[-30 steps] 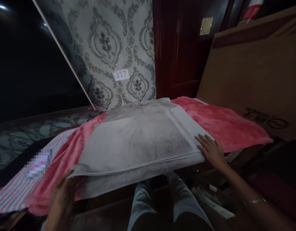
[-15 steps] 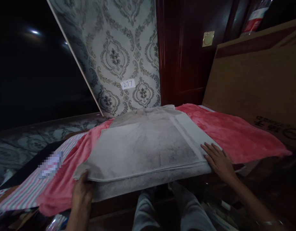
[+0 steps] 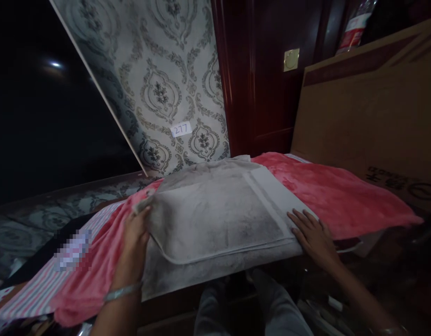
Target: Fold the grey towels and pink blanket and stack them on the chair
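A grey plush cloth (image 3: 215,219) lies folded in layers in front of me, with a paler band along its right side. My left hand (image 3: 136,228) grips the left edge of its upper layer, which is lifted and curling inward. A bracelet circles the left wrist. My right hand (image 3: 313,235) rests flat on the cloth's right edge, fingers stretched out. Beneath the grey cloth a pink fleece cloth (image 3: 334,196) spreads out on both sides.
Pink-and-white striped fabric (image 3: 36,294) lies at the left, below a large dark screen (image 3: 54,116). A cardboard box (image 3: 369,112) stands at the right with a bottle (image 3: 355,30) on top. Patterned wallpaper (image 3: 162,93) and a dark red wooden panel (image 3: 264,107) are behind.
My left hand has moved up and inward, raising the left edge of the grey cloth's upper layer. My right hand stays on the right edge. The view has shifted slightly.
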`<state>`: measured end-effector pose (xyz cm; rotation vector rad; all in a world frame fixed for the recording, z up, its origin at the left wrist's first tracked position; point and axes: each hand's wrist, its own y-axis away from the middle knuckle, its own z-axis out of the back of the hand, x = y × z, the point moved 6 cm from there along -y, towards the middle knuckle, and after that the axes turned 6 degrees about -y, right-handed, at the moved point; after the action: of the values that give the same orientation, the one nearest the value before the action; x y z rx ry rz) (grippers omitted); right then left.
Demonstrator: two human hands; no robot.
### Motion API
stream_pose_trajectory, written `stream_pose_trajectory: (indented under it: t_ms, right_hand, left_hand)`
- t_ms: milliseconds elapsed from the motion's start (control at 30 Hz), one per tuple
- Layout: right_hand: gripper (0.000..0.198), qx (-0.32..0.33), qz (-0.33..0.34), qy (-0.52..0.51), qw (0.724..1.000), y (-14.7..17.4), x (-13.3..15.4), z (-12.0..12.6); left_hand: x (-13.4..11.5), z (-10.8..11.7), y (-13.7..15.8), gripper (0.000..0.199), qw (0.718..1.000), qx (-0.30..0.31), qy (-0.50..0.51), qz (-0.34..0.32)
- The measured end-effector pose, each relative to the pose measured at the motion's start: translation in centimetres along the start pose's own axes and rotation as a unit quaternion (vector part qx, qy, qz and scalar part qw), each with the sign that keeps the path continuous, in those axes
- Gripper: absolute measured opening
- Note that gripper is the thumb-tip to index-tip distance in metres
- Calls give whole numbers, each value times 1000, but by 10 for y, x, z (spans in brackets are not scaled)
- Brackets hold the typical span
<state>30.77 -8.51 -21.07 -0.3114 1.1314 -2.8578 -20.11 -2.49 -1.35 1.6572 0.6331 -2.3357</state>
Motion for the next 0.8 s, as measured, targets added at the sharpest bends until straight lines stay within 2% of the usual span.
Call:
stream_pose_trajectory:
  t_ms: [67, 100, 133, 167, 267, 333, 400, 467, 567, 633, 700, 800]
  right_hand:
    - [49, -1, -1, -1, 1000, -1, 1, 1]
    - [49, -1, -1, -1, 1000, -1, 1, 2]
    - [49, -1, 0, -2, 1000, -1, 2, 2]
    - [49, 0, 1, -2, 1000, -2, 2, 2]
    - [48, 5, -1, -3, 1000, -2, 2, 2]
    - [48, 10, -6, -5, 1000, -1, 2, 1]
    - [47, 15, -10, -10, 1000, -1, 1, 2]
    - [47, 24, -17, -18, 999, -1, 0, 3]
    - [45, 37, -54, -38, 997, -12, -2, 7]
    - [44, 40, -76, -81, 993, -29, 4, 6]
    - [43, 51, -71, -165, 982, -54, 20, 0]
    - [36, 106, -44, -305, 945, -102, 56, -22]
  left_hand:
    - [-39, -43, 6, 23, 993, 33, -74, -90]
    - [-54, -70, 16, 27, 979, 65, -132, -141]
    - [-65, -99, 31, 34, 949, 111, -215, -204]
    - [-68, -124, 48, 39, 934, 145, -234, -226]
    - [-45, -184, 104, 52, 893, 241, -289, -245]
    - [-16, -207, 137, 54, 828, 290, -391, -278]
    - [5, -213, 155, 59, 789, 281, -452, -307]
    - [17, -209, 159, 65, 781, 251, -475, -320]
    - [20, -200, 156, 66, 775, 226, -493, -323]
    - [20, -196, 155, 63, 768, 222, -504, -327]
    - [21, -193, 155, 63, 762, 219, -510, -334]
    - [27, -183, 154, 63, 755, 187, -512, -364]
